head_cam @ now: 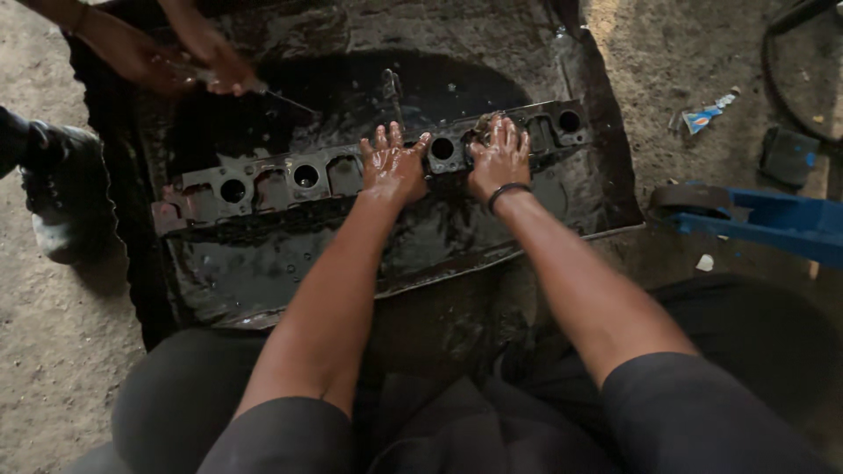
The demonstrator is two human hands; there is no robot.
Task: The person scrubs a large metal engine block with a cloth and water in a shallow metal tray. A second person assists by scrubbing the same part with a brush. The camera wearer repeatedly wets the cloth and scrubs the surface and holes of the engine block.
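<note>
- One shallow black tray [571, 211], wet with dark fluid, is set on the floor.
- Across it, left to right, a long metal engine part [299, 180] is laid.
- Left hand [392, 165] is pressed flat, fingers spread, mid-part.
- Right hand [500, 158] is curled over a small wad, nearer the right end.

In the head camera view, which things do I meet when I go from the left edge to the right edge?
Black boot → long metal engine part with round holes → left hand → right hand → small crumpled wrapper → blue metal tool.
</note>
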